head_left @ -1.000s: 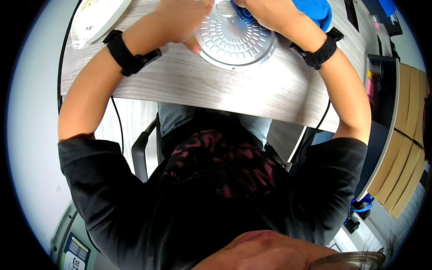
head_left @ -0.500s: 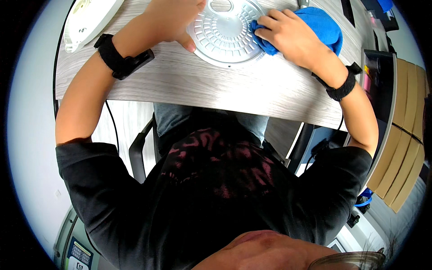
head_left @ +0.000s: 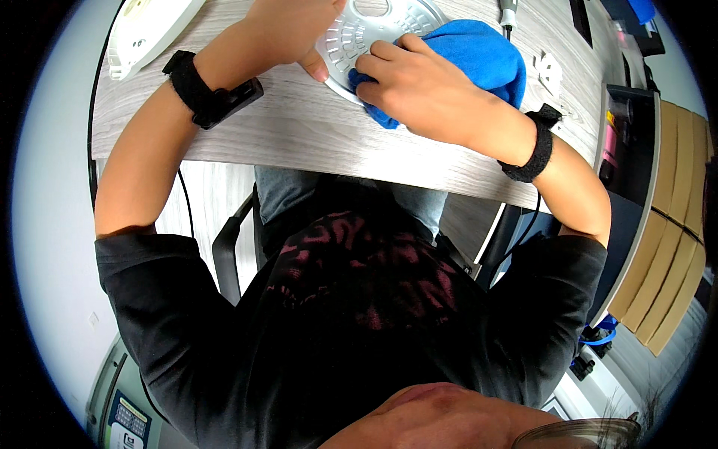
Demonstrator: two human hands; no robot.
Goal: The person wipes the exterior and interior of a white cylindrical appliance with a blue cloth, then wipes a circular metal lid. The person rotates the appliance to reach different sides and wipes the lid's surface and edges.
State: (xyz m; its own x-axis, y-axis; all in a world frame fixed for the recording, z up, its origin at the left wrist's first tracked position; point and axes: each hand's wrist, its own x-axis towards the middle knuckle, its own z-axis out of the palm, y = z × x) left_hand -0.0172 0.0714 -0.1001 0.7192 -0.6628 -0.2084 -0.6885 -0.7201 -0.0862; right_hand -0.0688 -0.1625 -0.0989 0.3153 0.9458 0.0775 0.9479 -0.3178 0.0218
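A round, silvery-white slotted cover (head_left: 345, 46), much like a fan grille, lies on the table and runs up toward the top edge of the view. My left hand (head_left: 288, 34) holds it at its left rim, thumb on the near side; the other fingertips are partly cut off. Bunched in the fingers of my right hand (head_left: 419, 86) is a blue cloth (head_left: 482, 60), pressed on the cover's near right part. The cloth's loose end spreads right, over the back of the hand, and hides part of the cover.
A white plastic housing (head_left: 153, 34) lies at the far left. At the far right are a grey-handled screwdriver (head_left: 508, 13) and a small white part (head_left: 550, 73). Beyond the table (head_left: 299, 135) stand a dark open organizer (head_left: 628, 112) and cardboard boxes (head_left: 673, 150).
My right hand has moved left and nearer with the blue cloth, across the cover. This uncovers the screwdriver and the small white part. My left hand stays at the rim.
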